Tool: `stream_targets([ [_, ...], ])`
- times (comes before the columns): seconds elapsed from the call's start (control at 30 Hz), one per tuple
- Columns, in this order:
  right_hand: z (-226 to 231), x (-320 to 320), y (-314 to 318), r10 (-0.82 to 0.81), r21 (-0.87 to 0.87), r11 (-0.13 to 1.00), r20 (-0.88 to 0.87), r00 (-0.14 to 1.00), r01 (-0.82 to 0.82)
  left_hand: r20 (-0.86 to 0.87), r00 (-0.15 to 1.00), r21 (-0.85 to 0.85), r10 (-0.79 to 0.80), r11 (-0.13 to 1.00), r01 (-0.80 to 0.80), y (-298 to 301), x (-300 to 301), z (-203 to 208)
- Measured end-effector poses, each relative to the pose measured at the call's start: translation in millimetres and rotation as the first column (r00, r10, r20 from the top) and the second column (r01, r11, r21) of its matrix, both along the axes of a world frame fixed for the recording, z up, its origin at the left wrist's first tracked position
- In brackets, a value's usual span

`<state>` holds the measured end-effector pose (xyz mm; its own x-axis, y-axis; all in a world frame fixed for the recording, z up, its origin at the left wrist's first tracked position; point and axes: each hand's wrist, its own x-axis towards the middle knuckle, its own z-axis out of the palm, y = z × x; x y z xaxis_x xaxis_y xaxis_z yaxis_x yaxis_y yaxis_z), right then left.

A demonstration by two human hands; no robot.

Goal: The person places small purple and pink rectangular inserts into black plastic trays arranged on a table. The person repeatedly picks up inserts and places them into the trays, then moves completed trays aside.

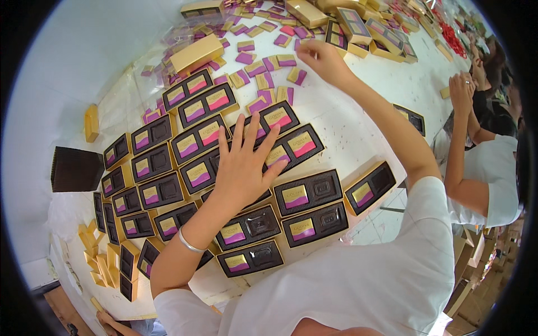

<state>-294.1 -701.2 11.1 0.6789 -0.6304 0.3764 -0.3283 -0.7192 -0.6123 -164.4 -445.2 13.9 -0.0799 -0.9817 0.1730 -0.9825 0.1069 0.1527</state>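
My left hand (244, 162) lies flat with fingers spread on the middle of a field of gold boxes with dark trays (307, 193). Most trays hold one gold, pink and purple wrapped square beside an empty slot. A silver bangle (189, 244) circles that wrist. My right hand (322, 59) stretches far forward to a loose pile of wrapped squares (263, 70), fingers curled down onto them; whether it holds one is hidden.
A gold lid (196, 53) and more gold boxes (358, 28) lie at the far side. A stack of dark trays (75, 168) sits left, empty gold boxes (101, 260) lower left. Co-workers in white shirts (493, 168) work at the right; red items (451, 36) lie far right.
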Motion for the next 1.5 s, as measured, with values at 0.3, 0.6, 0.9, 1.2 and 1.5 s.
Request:
stream_targets([
  [0.3,-18.7,77.2,-105.3,-0.424,-0.536,0.834,-0.473,0.772,0.129,-0.022,1.000,0.064,-0.021,0.998,0.022,-4.5,-4.3,5.8],
  [0.6,-5.7,38.1,-74.9,0.094,-0.156,0.964,-0.551,0.829,-0.214,-0.050,0.998,-0.024,-0.032,0.999,0.031,-3.8,-1.9,0.0],
  [0.9,21.6,37.9,-48.6,0.255,0.291,0.953,-0.610,0.750,-0.088,-0.088,0.995,-0.127,-0.036,0.992,0.025,3.4,1.0,23.3],
  [1.2,63.5,-13.5,50.0,0.394,0.507,0.601,0.485,0.781,-0.618,-0.958,0.265,0.093,0.108,0.993,-0.070,4.2,2.2,44.3],
  [1.5,67.8,-93.0,149.9,0.499,0.094,0.843,0.236,0.834,-0.530,-0.922,-0.267,0.197,0.282,0.932,0.304,4.5,-31.0,64.7],
])
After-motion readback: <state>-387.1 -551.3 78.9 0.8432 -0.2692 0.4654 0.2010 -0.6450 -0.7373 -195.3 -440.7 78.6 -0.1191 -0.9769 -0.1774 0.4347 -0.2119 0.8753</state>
